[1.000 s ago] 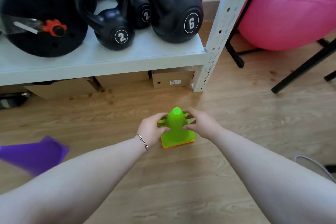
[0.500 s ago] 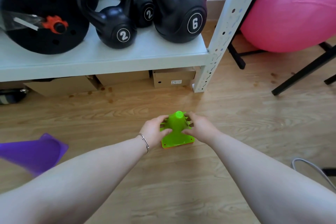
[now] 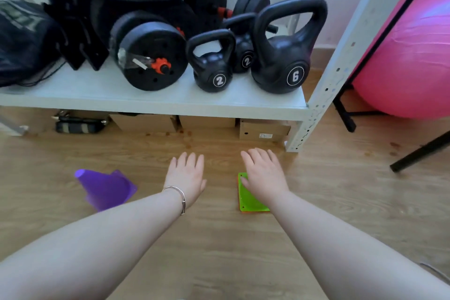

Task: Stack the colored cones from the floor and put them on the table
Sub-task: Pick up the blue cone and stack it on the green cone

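A green cone [image 3: 247,198] stands on the wooden floor with an orange edge showing under its square base. My right hand [image 3: 264,174] hovers over it with fingers spread, hiding the cone's tip and holding nothing. My left hand [image 3: 186,175] is flat and open above the bare floor, to the left of the green cone. A purple cone [image 3: 104,187] lies on its side on the floor, farther left of my left hand.
A white metal shelf [image 3: 155,101] just ahead carries black kettlebells [image 3: 283,56] and a dumbbell [image 3: 151,56]. Cardboard boxes [image 3: 264,129] sit under it. A pink exercise ball [image 3: 414,56] and black stand legs [image 3: 418,151] are at the right.
Both hands have let go of the green cone and opened. My left hand moved left, away from it. The camera has tilted up and shifted, so the purple cone is closer to centre.
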`<action>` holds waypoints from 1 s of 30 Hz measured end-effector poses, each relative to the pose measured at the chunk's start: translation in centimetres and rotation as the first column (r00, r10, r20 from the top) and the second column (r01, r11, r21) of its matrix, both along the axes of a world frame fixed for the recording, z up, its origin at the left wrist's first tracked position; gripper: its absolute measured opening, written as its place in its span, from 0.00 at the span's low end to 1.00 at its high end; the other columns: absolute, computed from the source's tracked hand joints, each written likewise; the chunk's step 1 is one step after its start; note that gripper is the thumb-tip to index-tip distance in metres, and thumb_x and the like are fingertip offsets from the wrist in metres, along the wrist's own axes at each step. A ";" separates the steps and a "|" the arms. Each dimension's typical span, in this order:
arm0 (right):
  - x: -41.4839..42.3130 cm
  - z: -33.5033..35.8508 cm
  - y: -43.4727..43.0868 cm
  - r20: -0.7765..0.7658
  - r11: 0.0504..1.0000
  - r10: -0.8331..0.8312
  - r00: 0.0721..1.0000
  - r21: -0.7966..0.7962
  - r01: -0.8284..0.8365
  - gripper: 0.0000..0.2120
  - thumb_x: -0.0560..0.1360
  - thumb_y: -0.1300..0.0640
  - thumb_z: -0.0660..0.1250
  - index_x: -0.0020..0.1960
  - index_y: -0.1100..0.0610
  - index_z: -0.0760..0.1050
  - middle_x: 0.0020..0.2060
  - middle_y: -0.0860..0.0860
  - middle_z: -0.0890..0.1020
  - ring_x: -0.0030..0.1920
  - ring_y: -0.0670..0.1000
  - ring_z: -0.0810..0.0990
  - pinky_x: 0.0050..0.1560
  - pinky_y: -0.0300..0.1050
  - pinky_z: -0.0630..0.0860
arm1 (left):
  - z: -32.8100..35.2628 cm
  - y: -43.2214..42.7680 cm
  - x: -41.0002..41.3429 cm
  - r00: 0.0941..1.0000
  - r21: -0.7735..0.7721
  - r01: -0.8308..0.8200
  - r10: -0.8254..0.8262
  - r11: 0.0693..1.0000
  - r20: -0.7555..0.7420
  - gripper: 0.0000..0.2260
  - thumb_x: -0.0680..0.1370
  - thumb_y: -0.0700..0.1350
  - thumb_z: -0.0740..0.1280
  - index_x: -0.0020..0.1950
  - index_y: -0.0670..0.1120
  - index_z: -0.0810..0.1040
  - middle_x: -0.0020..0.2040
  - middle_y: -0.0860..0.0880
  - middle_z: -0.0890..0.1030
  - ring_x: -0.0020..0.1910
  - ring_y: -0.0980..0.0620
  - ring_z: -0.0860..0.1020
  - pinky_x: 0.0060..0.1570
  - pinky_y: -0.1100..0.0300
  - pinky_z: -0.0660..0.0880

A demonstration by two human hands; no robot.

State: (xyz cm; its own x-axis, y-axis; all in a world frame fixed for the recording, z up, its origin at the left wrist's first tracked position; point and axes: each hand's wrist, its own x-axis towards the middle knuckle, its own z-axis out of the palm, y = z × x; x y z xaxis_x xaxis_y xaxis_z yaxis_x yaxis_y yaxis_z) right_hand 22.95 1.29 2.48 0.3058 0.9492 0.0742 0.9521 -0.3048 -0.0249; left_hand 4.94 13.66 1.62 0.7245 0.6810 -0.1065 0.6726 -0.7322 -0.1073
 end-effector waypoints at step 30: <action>-35.3 0.3 12.4 -0.265 0.651 0.707 0.656 -0.118 -0.750 0.35 0.74 0.40 0.64 0.75 0.51 0.59 0.69 0.49 0.70 0.69 0.53 0.68 0.71 0.49 0.61 | 3.3 -0.7 -46.0 0.736 0.232 -0.652 0.676 0.722 -0.033 0.31 0.67 0.55 0.75 0.66 0.43 0.73 0.64 0.40 0.77 0.64 0.40 0.75 0.61 0.44 0.72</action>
State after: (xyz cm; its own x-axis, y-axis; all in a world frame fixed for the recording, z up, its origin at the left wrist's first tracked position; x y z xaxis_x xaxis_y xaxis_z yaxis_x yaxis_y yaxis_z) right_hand -12.30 13.69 2.77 -0.5045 0.8547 -0.1225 0.8507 0.4678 -0.2398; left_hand -41.11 12.98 4.87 0.0699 0.9971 0.0302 0.9533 -0.0578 -0.2965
